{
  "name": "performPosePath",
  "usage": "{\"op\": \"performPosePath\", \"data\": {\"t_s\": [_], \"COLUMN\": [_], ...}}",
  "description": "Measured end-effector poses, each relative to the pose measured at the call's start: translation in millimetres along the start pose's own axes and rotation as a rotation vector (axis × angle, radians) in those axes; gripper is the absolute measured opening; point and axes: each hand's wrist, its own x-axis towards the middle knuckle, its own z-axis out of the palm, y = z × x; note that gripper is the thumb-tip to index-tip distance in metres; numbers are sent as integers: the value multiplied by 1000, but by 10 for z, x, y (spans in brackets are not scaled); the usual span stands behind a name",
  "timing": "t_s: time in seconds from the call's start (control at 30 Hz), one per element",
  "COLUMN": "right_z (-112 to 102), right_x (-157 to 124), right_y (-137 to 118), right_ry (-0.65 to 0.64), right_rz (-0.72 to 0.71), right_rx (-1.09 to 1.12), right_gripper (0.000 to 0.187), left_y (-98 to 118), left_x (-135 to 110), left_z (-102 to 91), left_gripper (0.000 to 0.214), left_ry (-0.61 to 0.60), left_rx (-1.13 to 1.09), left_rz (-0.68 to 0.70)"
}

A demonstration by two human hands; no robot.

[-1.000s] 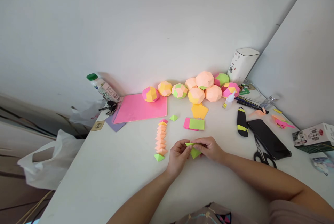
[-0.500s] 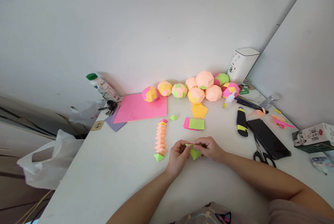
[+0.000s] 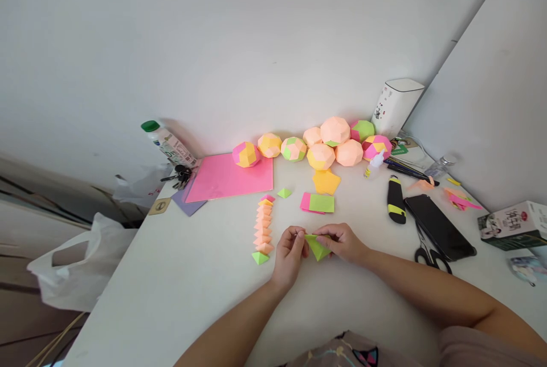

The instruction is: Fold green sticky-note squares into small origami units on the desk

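A green folded paper piece (image 3: 317, 248) is held between my two hands above the white table. My left hand (image 3: 292, 250) has its fingers closed at the paper's left corner. My right hand (image 3: 342, 241) grips its right side, with the thumb on top. Beyond my hands lie stacked green and pink paper slips (image 3: 321, 203) and yellow paper pentagons (image 3: 327, 182). To the left runs a column of folded paper pieces (image 3: 262, 224), mostly peach, with a green one (image 3: 260, 257) at the near end. A small green folded piece (image 3: 284, 192) sits apart.
Several faceted paper balls (image 3: 335, 130) line the wall, one on a pink sheet (image 3: 231, 182). Right of my hands are a box cutter (image 3: 396, 200), scissors (image 3: 431, 256), a phone (image 3: 442, 227) and a milk carton (image 3: 513, 224). A bottle (image 3: 173, 145) stands left; a plastic bag (image 3: 85, 270) hangs past the edge.
My left hand's fingers have shifted slightly left along the green paper's corner, baring more of its upper edge. My right hand stays almost where it was.
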Motion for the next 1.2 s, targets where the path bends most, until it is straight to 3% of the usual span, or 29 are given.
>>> {"op": "performPosePath", "data": {"t_s": [0.37,0.8,0.97,1.2], "right_z": [-2,-12,-10,-3], "right_x": [4,5,4,9], "right_y": [47,16,18,30], "right_ry": [-31,-7,-27,-16], "right_rz": [-33,32,28,27], "right_rx": [-42,4,-1,20], "right_gripper": [26,28,29,27], "left_y": [5,19,33,21], "left_x": [9,18,7,2], "left_z": [22,-3,17,5], "left_gripper": [26,22,26,24], "left_ry": [-8,78,-25,-32], "left_rx": [126,10,118,134], "left_rz": [-53,3,-17,-24]}}
